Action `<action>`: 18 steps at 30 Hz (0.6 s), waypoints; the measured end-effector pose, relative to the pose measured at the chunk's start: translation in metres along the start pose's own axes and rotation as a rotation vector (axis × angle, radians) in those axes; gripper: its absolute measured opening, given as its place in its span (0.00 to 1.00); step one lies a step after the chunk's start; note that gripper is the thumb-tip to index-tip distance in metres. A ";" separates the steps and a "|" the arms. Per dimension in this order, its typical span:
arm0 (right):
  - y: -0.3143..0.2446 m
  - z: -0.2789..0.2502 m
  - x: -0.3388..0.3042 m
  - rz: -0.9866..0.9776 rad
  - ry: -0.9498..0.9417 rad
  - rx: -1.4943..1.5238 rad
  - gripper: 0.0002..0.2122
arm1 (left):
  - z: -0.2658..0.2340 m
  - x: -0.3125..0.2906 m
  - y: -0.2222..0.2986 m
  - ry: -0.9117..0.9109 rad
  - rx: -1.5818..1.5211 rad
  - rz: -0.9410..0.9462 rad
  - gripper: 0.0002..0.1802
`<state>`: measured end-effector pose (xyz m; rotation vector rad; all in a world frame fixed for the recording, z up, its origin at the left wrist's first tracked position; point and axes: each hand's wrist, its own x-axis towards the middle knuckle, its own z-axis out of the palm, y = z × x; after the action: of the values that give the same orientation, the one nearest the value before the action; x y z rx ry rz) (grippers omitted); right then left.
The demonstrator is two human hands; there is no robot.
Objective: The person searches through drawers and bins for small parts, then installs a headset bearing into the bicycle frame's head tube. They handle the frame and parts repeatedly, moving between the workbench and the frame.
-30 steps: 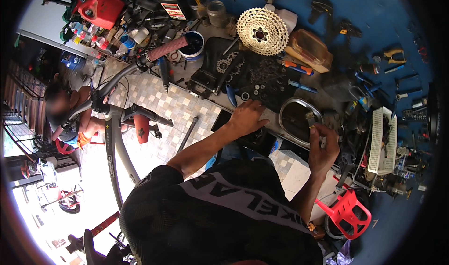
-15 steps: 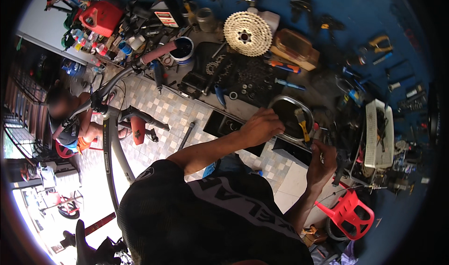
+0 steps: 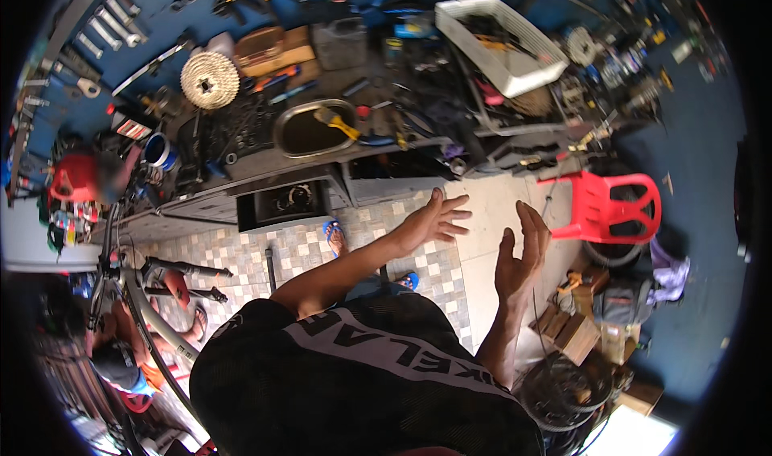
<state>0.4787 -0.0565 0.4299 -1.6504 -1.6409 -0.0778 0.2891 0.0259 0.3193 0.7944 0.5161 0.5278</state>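
Over the tiled floor (image 3: 438,275), on the near side of the worktop (image 3: 241,173), my two hands are bare and hold nothing. My left hand (image 3: 425,226) is wide, its fingers spread toward the right; my right hand (image 3: 519,261) is raised just to the right of it, palm turned inward, with a broad gap between thumb and fingers. A red plastic chair (image 3: 581,205) is the thing nearest my right fingers (whether they touch it, I cannot tell from this angle).

Beyond them, the metal basin (image 3: 280,130) sits at the near edge of the worktop, and the yellow-handled brush (image 3: 346,128) lies across its right rim, out of my grip. A large gold sprocket cassette (image 3: 195,78) stands far left, all its rings together in one stack; a white basket (image 3: 527,80) is at the far right.

I judge this a moment between steps: the brush is put down and neither hand is at work on a part. Below the worktop edge, the dark drawer (image 3: 277,222) is pulled out, so shutting it remains undone. How clean the small parts left of the basin are, I cannot tell.
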 end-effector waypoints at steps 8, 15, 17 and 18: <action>0.109 -0.062 -0.089 0.013 -0.105 -0.180 0.30 | 0.178 0.056 -0.055 -0.300 -0.348 -0.320 0.72; 0.182 -0.086 -0.111 0.344 0.128 -0.010 0.47 | 0.205 0.112 -0.043 -0.425 0.202 -0.262 0.56; 0.210 -0.087 -0.118 0.459 0.152 0.013 0.49 | 0.206 0.133 -0.052 -0.378 0.359 -0.212 0.50; 0.226 -0.090 -0.122 0.516 0.156 -0.023 0.49 | 0.209 0.145 -0.056 -0.357 0.431 -0.180 0.46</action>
<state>0.6980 -0.1724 0.3167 -1.9813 -1.0649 0.0338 0.5396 -0.0272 0.3672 1.2125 0.3673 0.0977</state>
